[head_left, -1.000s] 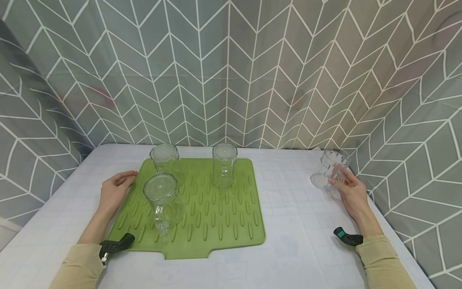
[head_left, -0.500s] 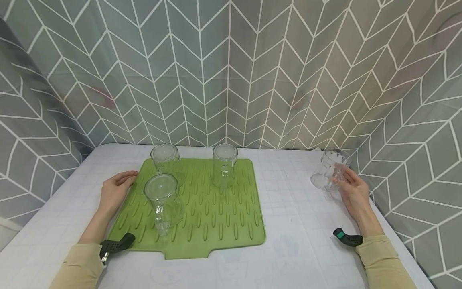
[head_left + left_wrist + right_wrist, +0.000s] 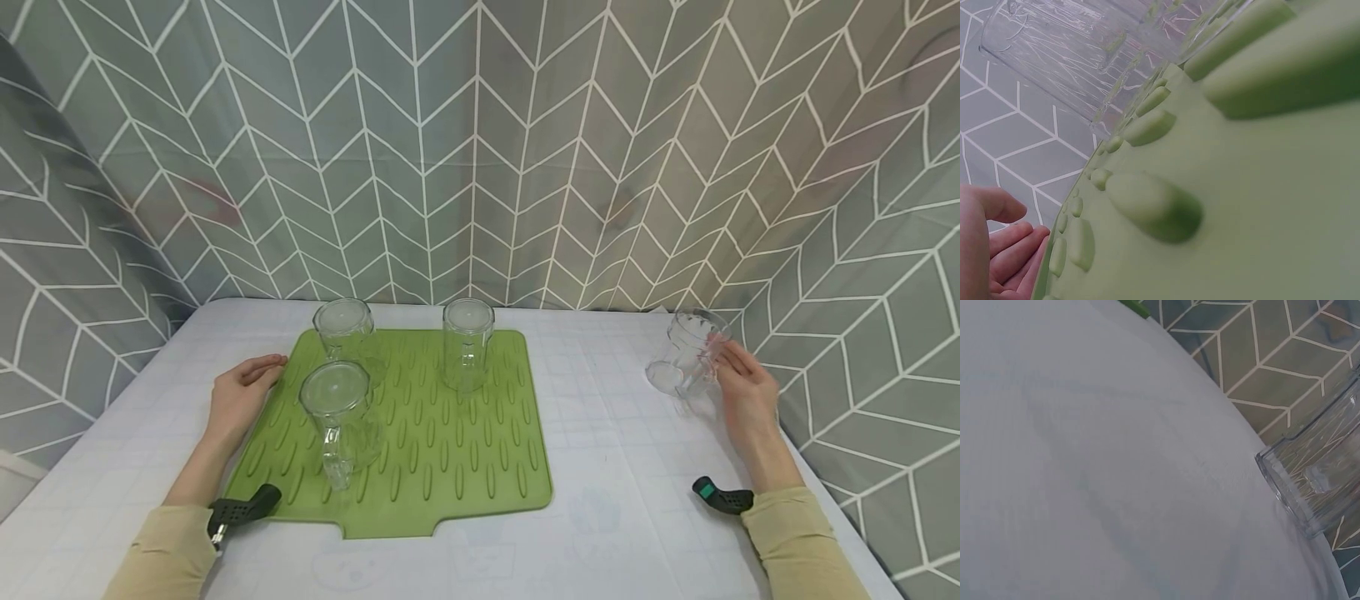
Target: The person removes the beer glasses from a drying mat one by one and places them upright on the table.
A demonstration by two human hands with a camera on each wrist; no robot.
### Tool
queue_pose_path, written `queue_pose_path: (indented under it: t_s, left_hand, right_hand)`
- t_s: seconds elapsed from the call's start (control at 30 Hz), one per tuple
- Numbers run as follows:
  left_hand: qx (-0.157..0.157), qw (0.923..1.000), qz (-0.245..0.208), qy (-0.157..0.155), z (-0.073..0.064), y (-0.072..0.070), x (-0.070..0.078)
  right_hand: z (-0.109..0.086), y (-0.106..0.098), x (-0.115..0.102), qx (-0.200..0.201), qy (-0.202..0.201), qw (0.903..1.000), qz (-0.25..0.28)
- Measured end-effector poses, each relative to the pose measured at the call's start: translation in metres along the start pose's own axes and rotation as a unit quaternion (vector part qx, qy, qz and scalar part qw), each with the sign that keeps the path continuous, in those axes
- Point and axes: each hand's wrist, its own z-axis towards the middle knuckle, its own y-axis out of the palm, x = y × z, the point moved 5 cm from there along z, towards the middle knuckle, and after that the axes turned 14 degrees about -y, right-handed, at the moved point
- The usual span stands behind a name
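Observation:
A clear glass mug (image 3: 675,354) stands on the white tablecloth at the far right; its lower end and part of its side show in the right wrist view as a mug (image 3: 1329,469). My right hand (image 3: 750,396) is just to its right, fingers extended, fingertips right at the mug's side near the handle. My left hand (image 3: 236,396) rests on the cloth with loosely bent fingers, fingertips at the left edge of a green ridged mat (image 3: 487,487). On the mat stand three more glass mugs: a back left mug (image 3: 343,329), a front left mug (image 3: 337,417) and a back middle mug (image 3: 467,350).
The white tablecloth (image 3: 607,467) spreads around the mat and between it and the right-hand mug. A grey curtain (image 3: 480,167) with white zigzag lines closes off the back and both sides. Each wrist wears a black camera mount (image 3: 243,507).
My right hand has let go of the mug's handle and drawn back a little to the right, its fingers straightening. The mugs, the mat and my left hand have not moved.

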Motion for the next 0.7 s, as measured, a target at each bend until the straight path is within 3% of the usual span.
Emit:
queue_pose_path:
  t_s: [0.1,0.33,0.7]
  left_hand:
    - [0.000,1.0000,0.000,0.000,0.000,0.000,0.000]
    - [0.001,1.0000,-0.003,0.001,0.000,0.000,0.001]
    - [0.003,1.0000,-0.001,-0.002,-0.001,0.000,0.002]
  right_hand:
    - [0.002,0.001,-0.003,0.007,-0.004,1.0000,0.001]
    - [0.006,0.006,-0.011,0.017,-0.020,0.9984,-0.051]
    - [0.014,0.023,-0.026,0.019,-0.058,0.9958,-0.069]
